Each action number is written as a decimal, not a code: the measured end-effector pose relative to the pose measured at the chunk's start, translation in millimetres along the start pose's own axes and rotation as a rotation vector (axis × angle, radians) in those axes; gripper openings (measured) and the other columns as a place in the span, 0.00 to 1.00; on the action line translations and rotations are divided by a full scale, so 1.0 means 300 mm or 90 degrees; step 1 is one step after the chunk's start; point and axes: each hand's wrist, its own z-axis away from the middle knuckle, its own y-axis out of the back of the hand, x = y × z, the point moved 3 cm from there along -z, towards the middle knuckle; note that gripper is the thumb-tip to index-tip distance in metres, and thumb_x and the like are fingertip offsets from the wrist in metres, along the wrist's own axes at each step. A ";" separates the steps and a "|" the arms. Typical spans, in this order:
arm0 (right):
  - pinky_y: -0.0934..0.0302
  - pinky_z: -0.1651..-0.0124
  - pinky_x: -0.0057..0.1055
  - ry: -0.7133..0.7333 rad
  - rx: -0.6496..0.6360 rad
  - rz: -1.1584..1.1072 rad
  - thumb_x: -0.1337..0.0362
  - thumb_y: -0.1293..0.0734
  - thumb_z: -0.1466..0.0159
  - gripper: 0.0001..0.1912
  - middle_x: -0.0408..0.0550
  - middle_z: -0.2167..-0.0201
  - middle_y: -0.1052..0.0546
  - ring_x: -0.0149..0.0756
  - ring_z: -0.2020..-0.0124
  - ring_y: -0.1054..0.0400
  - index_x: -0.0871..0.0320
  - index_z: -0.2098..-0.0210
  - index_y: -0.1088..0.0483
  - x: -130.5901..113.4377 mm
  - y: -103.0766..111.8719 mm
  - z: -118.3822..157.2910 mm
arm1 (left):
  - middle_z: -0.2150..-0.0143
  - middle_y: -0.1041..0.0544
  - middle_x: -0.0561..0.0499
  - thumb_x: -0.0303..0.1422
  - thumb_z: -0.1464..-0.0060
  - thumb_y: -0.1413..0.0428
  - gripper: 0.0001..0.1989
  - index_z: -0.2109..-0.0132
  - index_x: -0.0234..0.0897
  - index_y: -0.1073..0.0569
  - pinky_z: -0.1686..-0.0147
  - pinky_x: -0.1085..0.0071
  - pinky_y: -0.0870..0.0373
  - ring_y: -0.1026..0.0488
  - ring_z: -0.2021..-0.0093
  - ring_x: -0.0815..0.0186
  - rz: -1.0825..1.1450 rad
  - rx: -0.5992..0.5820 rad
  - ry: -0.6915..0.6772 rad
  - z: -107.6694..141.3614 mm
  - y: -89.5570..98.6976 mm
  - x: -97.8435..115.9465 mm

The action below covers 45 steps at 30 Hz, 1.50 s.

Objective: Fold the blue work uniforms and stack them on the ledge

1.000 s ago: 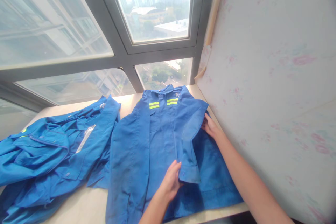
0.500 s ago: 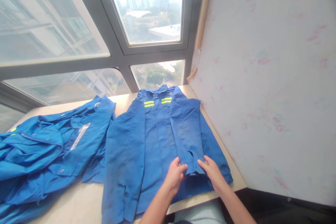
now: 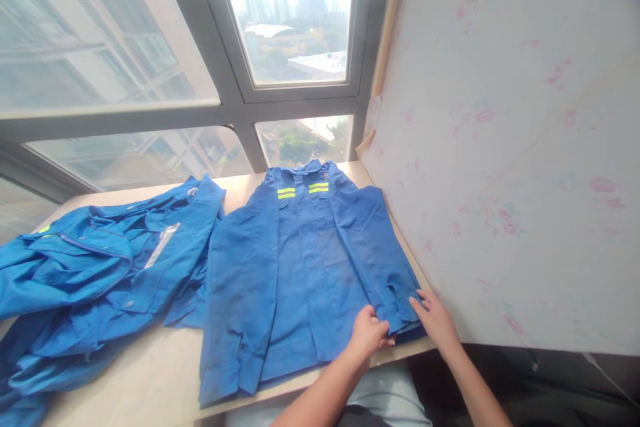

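Observation:
A blue work jacket lies front up, with yellow-green stripes on its chest. Its left-hand sleeve runs straight down to a cuff near the table's front edge. My left hand pinches the near edge of the other sleeve's cuff, thumb on top and some fingers beneath. At the outer side of that cuff, my right hand holds the fabric between thumb and fingers; part of its grip is hard to see. This sleeve slants outward over the jacket's side.
A second blue garment with a silvery strip lies crumpled on the left of the pale wooden table. Grey-framed windows stand behind. A flower-patterned wall borders the table's right side.
Both hands have moved right with the sleeve cuff. The sleeve now slants outward along the jacket's side, baring more of the jacket's front. The view has shifted slightly.

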 end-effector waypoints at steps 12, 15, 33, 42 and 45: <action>0.32 0.54 0.49 0.148 0.074 0.295 0.52 0.43 0.34 0.25 0.62 0.58 0.21 0.53 0.58 0.25 0.60 0.49 0.26 0.009 0.012 0.047 | 0.74 0.28 0.53 0.29 0.47 0.44 0.12 0.55 0.39 0.33 0.60 0.65 0.33 0.27 0.69 0.59 -0.430 0.017 -0.234 0.114 0.053 0.019; 0.36 0.46 0.52 0.320 0.161 0.290 0.55 0.43 0.32 0.23 0.63 0.52 0.23 0.54 0.50 0.29 0.61 0.48 0.27 -0.083 -0.014 0.083 | 0.69 0.26 0.45 0.33 0.41 0.48 0.05 0.62 0.39 0.29 0.60 0.60 0.33 0.26 0.65 0.54 -0.675 0.012 -0.328 0.181 0.067 0.052; 0.45 0.34 0.52 0.583 0.012 0.349 0.65 0.42 0.31 0.24 0.52 0.33 0.36 0.50 0.32 0.43 0.54 0.37 0.34 -0.051 -0.129 0.262 | 0.29 0.42 0.38 0.36 0.41 0.46 0.32 0.32 0.35 0.40 0.34 0.46 0.48 0.44 0.32 0.44 -0.951 -0.082 -0.588 0.251 0.075 0.011; 0.34 0.44 0.47 0.363 0.116 0.198 0.58 0.43 0.32 0.19 0.58 0.50 0.23 0.47 0.49 0.29 0.58 0.49 0.27 -0.090 -0.030 0.098 | 0.44 0.27 0.39 0.31 0.42 0.47 0.21 0.42 0.36 0.32 0.50 0.61 0.28 0.25 0.53 0.58 -0.340 0.078 -0.343 0.099 0.135 0.151; 0.32 0.53 0.43 0.249 0.084 0.214 0.57 0.42 0.35 0.22 0.58 0.56 0.23 0.45 0.59 0.27 0.60 0.47 0.30 -0.077 0.006 0.022 | 0.55 0.24 0.42 0.38 0.41 0.44 0.19 0.46 0.33 0.32 0.63 0.67 0.26 0.23 0.64 0.63 -0.151 0.053 -0.174 0.033 0.140 0.151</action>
